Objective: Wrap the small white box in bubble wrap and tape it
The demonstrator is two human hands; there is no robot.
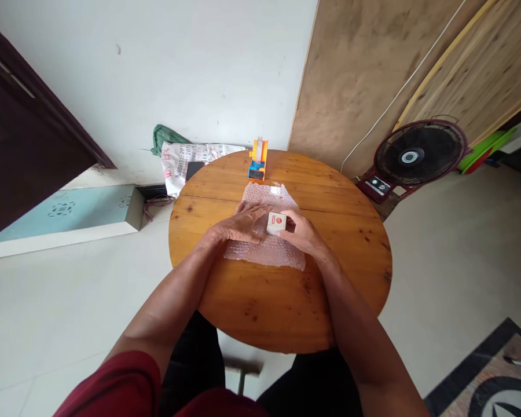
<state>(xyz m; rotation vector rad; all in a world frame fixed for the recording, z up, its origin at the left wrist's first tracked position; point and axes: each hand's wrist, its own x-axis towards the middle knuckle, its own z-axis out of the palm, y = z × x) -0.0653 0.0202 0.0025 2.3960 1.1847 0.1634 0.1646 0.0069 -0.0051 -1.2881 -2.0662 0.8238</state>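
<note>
On a round wooden table lies a sheet of pinkish bubble wrap. My right hand grips a small white box with a red label by its right side, thumb and fingers around it, over the middle of the sheet. From the left, my left hand rests flat on the bubble wrap with its fingers stretched out, close to the box's left side; whether it touches the box I cannot tell. Beyond the sheet stands an orange and blue tape dispenser.
A printed white sack and a green bag lie behind the table at the left, by the wall. A dark red fan stands at the right. At the left is a pale blue box-shaped step.
</note>
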